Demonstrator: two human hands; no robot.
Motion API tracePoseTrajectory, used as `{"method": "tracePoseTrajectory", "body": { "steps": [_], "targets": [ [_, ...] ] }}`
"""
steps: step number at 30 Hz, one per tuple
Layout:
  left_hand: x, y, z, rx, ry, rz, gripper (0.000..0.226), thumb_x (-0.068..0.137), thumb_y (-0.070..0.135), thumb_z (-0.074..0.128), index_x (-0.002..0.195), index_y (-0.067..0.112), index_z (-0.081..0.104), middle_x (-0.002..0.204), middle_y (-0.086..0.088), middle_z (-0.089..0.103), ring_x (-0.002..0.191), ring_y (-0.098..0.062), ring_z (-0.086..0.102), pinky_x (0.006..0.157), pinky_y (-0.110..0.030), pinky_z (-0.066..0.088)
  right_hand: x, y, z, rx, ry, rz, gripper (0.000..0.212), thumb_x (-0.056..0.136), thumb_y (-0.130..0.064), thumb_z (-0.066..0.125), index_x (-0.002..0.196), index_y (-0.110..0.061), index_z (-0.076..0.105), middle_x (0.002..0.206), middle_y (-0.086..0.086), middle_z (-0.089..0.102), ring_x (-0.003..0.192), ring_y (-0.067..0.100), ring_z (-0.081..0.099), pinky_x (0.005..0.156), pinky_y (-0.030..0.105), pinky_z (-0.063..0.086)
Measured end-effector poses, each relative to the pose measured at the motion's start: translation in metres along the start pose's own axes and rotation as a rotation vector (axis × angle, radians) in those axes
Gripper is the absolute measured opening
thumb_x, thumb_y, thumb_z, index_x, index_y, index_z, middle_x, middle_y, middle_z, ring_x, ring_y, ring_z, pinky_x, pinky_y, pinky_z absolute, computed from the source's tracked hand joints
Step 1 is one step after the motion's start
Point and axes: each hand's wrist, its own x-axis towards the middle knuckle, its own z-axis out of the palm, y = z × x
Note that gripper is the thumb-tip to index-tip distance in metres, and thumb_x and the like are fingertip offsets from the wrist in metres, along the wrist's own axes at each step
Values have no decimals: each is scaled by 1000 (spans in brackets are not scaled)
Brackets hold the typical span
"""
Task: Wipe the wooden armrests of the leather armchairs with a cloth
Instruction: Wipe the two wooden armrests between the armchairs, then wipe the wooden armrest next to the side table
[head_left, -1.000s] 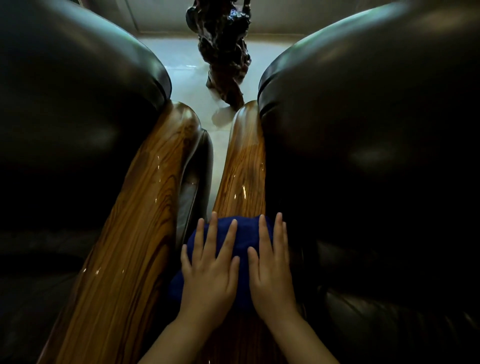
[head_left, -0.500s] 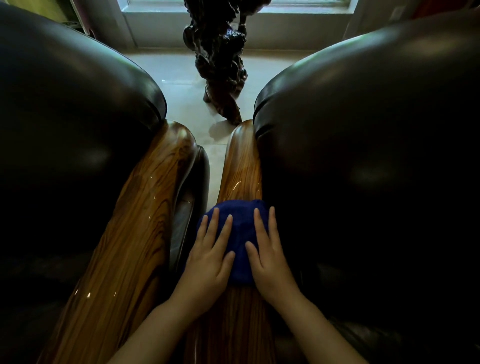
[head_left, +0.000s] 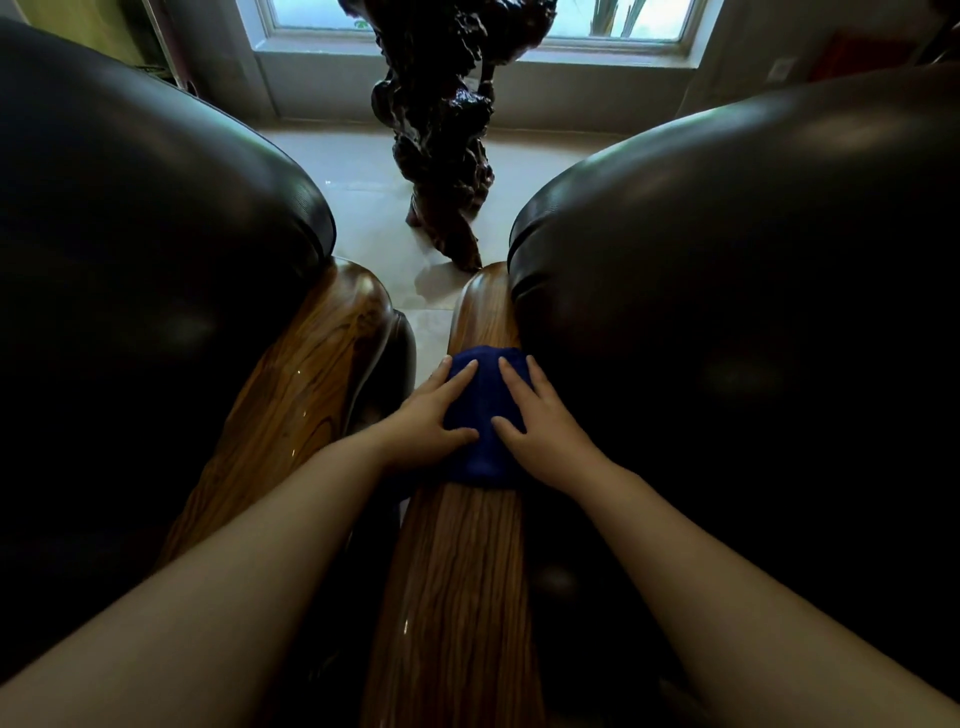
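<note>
Cloth (head_left: 480, 415) (soft, blue) lies pressed under flat, spread left hand (head_left: 427, 415) and right hand (head_left: 545, 428) on glossy, grained armrest (head_left: 462, 571).

I see two bare forearms entering from the bottom corners, no sleeves in frame. Left grip (head_left: 427, 415) and right grip (head_left: 545, 431): no gloves, rings, watch or bands that I can make out. Nails short, unpainted as far as the dim light shows. No markings visible on either arm.

Cloth (head_left: 480, 415) lies on right armrest (head_left: 462, 587), left armrest (head_left: 291, 415) beside.
</note>
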Motion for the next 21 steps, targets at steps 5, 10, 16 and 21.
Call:
{"method": "tracePoseTrajectory", "body": {
  "steps": [5,10,16,21],
  "targets": [
    [-10,3,5,79,91,60,71,85,15,59,142,32,21,158,0,2,144,-23,6,118,-40,17,-11,1,-6,47,-28,15,82,76,-21,64,143,-33,18,157,1,0,142,18,9,99,18,17],
    [-34,5,15,127,143,65,64,84,13,58,139,33,31,157,3,12,144,-21,10,118,-43,18,-37,1,2,24,20,17,73,79,-20,63,141,-33,27,157,3,11,141,18,16,101,17,14],
    [-75,11,23,224,136,30,58,86,12,55,136,34,37,155,8,19,141,-17,23,114,-37,28,-73,-14,15,-118,72,93,63,80,-24,65,137,-30,37,149,5,34,135,21,33,108,30,28],
    [-111,23,29,298,65,0,55,85,1,49,132,29,43,151,4,31,138,-18,29,114,-39,29,-105,-30,10,-158,-19,145,42,81,-15,63,121,-26,56,122,0,59,106,13,57,91,30,49]
  ]
}}
